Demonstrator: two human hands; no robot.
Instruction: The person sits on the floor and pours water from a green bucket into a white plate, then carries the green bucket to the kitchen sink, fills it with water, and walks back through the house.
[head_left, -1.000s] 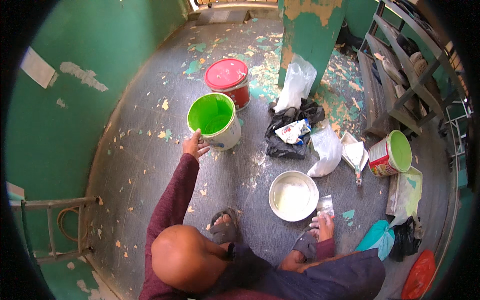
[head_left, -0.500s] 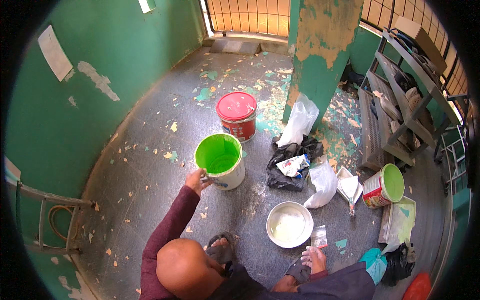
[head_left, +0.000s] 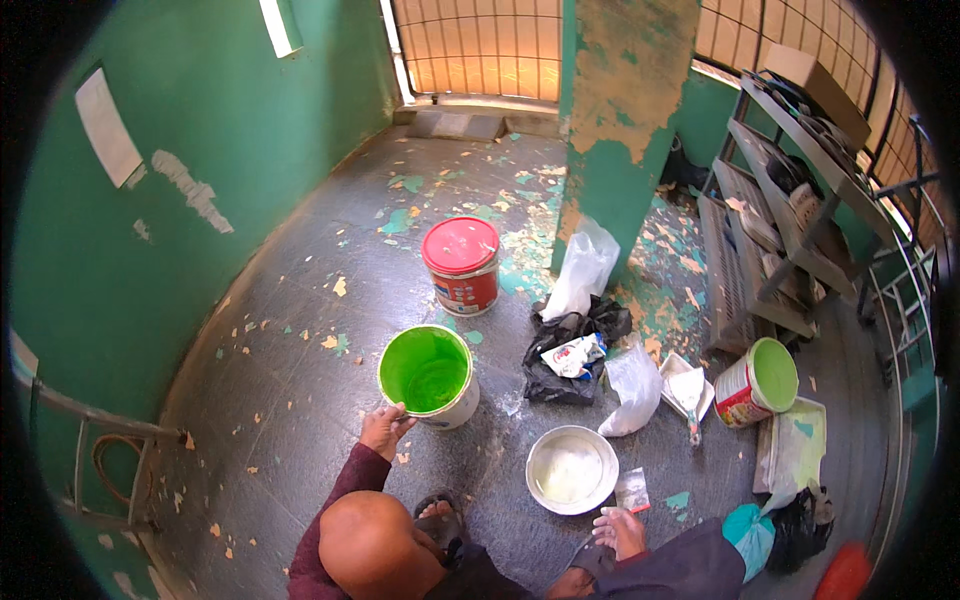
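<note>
Floor: grey, strewn with paint flakes; floor (head_left: 270,420) runs up to peeling pillar (head_left: 625,150).
Bucket: white outside, green inside; bucket (head_left: 457,410) on floor, ahead-left of basin (head_left: 535,490). Coating or leftover paint inside, cannot tell.
Bucket axis: upright or nearly, mouth up. Slight lean or lifted base, cannot tell.
Bucket vs fingers: lies ahead and to the right of left hand (head_left: 382,432); near-left rim is at the fingertips. Left hand much nearer; right hand (head_left: 622,532) well apart, basin between.
Red tub: lid on; red tub (head_left: 466,290) stands beyond bucket, apart from it.
Basin: white, round, pale residue inside; nearer right hand than left.
Left fingers: curled over bucket rim, closed on it; thumb placement too small to tell.
Right fingers: loosely spread, half-curled, nothing seen in them; low beside the right foot.
Silver piece: flat, on floor; silver piece (head_left: 632,490) right of basin, just ahead of right fingers. Contact, cannot tell.
Change, view: tipped up, more window grille showing.
Change, bucket: drawn closer to the body; gap to red tub now shows, overlapped it 0.5 s ago.
Change, left hand: same rim grip.
Change, right hand: off silver piece, overlapped it 1.0 s ago.
</note>
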